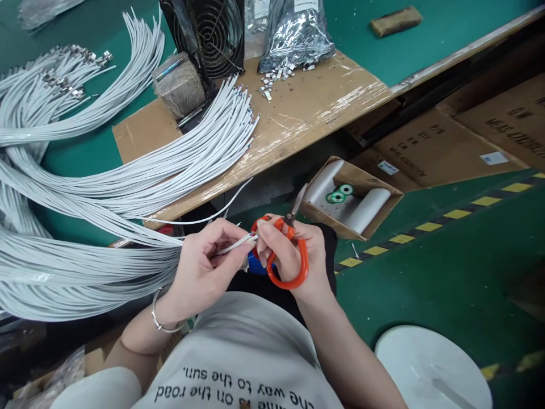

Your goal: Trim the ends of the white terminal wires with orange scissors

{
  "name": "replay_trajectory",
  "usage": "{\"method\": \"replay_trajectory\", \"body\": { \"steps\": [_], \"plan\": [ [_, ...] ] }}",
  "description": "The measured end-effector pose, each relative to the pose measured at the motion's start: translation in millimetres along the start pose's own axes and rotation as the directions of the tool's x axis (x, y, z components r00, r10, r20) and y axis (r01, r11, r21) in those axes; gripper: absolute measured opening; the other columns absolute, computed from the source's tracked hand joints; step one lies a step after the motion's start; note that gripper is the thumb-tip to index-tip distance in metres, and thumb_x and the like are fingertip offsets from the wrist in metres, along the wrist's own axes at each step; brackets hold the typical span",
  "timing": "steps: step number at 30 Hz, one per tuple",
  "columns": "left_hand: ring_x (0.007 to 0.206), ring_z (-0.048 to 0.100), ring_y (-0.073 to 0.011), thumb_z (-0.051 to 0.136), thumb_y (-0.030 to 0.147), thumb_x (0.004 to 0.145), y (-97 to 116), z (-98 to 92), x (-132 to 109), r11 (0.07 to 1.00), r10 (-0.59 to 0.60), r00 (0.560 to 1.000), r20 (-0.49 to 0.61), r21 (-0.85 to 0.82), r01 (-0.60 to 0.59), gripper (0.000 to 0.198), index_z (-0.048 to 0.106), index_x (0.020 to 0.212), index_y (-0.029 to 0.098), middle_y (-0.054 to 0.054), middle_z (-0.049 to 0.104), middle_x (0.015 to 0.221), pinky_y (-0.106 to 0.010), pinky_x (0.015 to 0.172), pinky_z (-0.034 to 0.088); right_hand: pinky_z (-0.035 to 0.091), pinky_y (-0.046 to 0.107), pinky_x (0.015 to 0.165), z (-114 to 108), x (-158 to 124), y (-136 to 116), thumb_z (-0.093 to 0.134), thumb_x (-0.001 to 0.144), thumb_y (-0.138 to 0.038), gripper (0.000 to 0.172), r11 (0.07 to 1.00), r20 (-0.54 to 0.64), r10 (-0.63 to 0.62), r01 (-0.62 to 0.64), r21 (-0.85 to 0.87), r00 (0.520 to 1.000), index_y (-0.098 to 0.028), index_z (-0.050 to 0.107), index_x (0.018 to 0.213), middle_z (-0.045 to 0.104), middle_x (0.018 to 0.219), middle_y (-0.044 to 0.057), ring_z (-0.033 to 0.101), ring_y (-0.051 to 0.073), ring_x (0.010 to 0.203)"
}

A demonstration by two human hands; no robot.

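Observation:
Between the thumb and fingers of my left hand (208, 267) a white cable (236, 245) is pinched, its cut end pointing right. My right hand (298, 255) is closed round a pair of scissors with orange handles (304, 264); the blades point up and away from the cable. The right thumb and fingertips meet near the cable's end, and whether they touch it I cannot tell. A thick bundle of white cables (106, 264) runs from the left to just behind my left hand. Another bundle (191, 153) lies on the cardboard above, its ends fanned out to the right.
A black fan (217, 37) stands at the back beside a tape-wrapped block (179, 85). Small metal connectors (276, 76) lie by a plastic bag (296, 34) on the cardboard (315, 108). Below the table edge are an open carton (374, 190) and a white round stool (432, 369).

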State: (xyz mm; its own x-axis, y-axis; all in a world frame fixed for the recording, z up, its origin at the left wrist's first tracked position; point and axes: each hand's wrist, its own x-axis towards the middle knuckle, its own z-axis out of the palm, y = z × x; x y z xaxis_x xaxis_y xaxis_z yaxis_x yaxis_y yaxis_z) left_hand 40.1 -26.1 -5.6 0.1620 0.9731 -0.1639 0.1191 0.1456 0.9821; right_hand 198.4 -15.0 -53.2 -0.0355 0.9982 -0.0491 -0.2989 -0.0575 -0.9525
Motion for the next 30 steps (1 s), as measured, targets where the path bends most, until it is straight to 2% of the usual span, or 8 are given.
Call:
{"method": "replay_trajectory", "body": {
  "steps": [3,5,7,10,13,15,20,30],
  "plan": [
    [0.061,0.061,-0.0091,0.080,0.022,0.098,-1,-1.7,0,0.999,-0.016,1.000,-0.017,-0.038,0.016,0.012,0.074,0.088,0.020,0.002,0.070,0.072,-0.018,0.058,0.051,0.038,0.028,0.047,-5,2,3,0.073,0.101,-0.045,0.054,0.998,-0.171,-0.040,0.047,0.040,0.985,-0.022,0.059,0.054,0.053,0.049,-0.002,0.046,0.010,0.045],
    [0.062,0.061,-0.0088,0.079,0.026,0.100,-2,-4.7,-1,0.996,-0.036,0.999,-0.009,-0.081,0.036,0.013,0.075,0.089,0.020,0.002,0.069,0.073,-0.018,0.061,0.051,0.037,0.028,0.048,-11,2,1,0.073,0.101,-0.041,0.053,0.996,-0.217,-0.086,0.081,-0.029,0.972,-0.022,0.057,0.054,0.051,0.049,-0.003,0.044,0.011,0.046],
    [0.065,0.062,-0.0093,0.077,0.030,0.103,-3,-7.5,-1,0.992,-0.051,0.999,0.011,-0.115,0.052,0.013,0.079,0.094,0.020,0.001,0.071,0.076,-0.019,0.063,0.053,0.035,0.028,0.049,-18,1,-3,0.078,0.097,-0.038,0.047,0.978,-0.149,-0.133,0.105,-0.179,0.980,-0.021,0.060,0.057,0.053,0.053,-0.002,0.044,0.011,0.049],
    [0.066,0.064,-0.0102,0.076,0.031,0.103,-3,-8.2,-1,0.989,-0.056,0.998,0.021,-0.133,0.058,0.011,0.083,0.101,0.022,-0.002,0.077,0.084,-0.021,0.064,0.055,0.030,0.028,0.049,-25,-2,-10,0.084,0.088,-0.034,0.040,0.902,0.042,-0.170,0.173,-0.397,0.985,-0.020,0.059,0.059,0.050,0.060,-0.003,0.040,0.010,0.054],
    [0.062,0.062,-0.0108,0.076,0.031,0.102,-2,-5.6,0,0.992,-0.068,0.998,-0.001,-0.103,0.067,0.012,0.083,0.099,0.021,-0.004,0.080,0.087,-0.022,0.059,0.054,0.027,0.027,0.050,-28,-5,-12,0.083,0.086,-0.029,0.041,0.850,0.168,-0.131,0.198,-0.487,0.977,-0.021,0.052,0.061,0.047,0.064,-0.004,0.037,0.010,0.056],
    [0.059,0.059,-0.0110,0.077,0.032,0.101,-1,-4.1,0,0.993,-0.089,0.996,-0.017,-0.075,0.088,0.014,0.082,0.096,0.020,-0.003,0.076,0.078,-0.022,0.055,0.051,0.028,0.028,0.051,-29,-6,-12,0.082,0.086,-0.028,0.042,0.837,0.212,-0.093,0.192,-0.512,0.973,-0.021,0.049,0.063,0.046,0.065,-0.005,0.037,0.010,0.057],
    [0.056,0.051,-0.0093,0.078,0.033,0.100,-3,-4.4,-1,0.996,-0.080,0.997,-0.022,-0.039,0.079,0.015,0.081,0.094,0.020,0.000,0.068,0.069,-0.020,0.052,0.045,0.027,0.027,0.050,-30,-8,-12,0.077,0.085,-0.019,0.044,0.813,0.266,-0.084,0.221,-0.540,0.960,-0.022,0.041,0.060,0.041,0.062,-0.006,0.034,0.009,0.056],
    [0.057,0.056,-0.0105,0.078,0.031,0.100,-5,-5.2,-3,0.999,-0.031,0.999,-0.025,-0.022,0.031,0.011,0.080,0.097,0.021,0.001,0.066,0.069,-0.020,0.051,0.045,0.023,0.028,0.049,-30,-8,-14,0.071,0.084,-0.013,0.046,0.801,0.265,-0.105,0.239,-0.549,0.959,-0.021,0.034,0.057,0.037,0.058,-0.006,0.029,0.008,0.054]
  ]
}}
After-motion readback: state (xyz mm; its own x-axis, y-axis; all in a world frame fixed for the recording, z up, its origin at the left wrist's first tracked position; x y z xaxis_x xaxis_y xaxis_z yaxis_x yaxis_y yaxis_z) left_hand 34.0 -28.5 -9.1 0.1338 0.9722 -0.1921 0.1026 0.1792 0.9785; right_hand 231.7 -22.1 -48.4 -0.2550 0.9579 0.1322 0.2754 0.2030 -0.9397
